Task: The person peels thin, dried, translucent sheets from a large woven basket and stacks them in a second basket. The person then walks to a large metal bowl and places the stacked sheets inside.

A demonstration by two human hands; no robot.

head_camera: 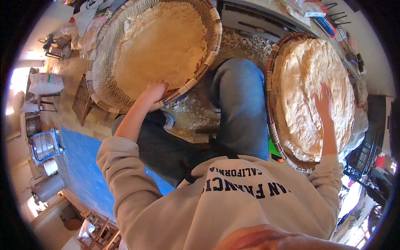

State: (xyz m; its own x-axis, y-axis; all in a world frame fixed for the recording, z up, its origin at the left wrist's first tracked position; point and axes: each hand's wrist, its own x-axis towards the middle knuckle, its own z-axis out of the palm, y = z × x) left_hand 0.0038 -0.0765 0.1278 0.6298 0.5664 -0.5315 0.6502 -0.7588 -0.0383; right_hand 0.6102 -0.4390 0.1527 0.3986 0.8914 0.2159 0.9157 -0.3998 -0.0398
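A large round woven basket (103,75) stands before me on the left, with a broad, flat, pale brown sheet (159,50) inside, perhaps flatbread. My left hand (157,88) rests at the near edge of that sheet, by the basket's rim; its fingers are partly curled and hidden, so its hold is unclear. On the right, a second round basket (272,125) bears a stack of thin, wrinkled pale sheets (303,93), much like flatbread. My right hand (324,97) lies on the top sheet with its fingers apart and nothing gripped.
Pale flakes (187,109) litter the floor between the baskets and around my legs. A wooden stool (82,100) stands left of the left basket. A blue mat or panel (84,165) lies at the lower left. Beyond the right basket runs a counter (281,15) with bags and packets.
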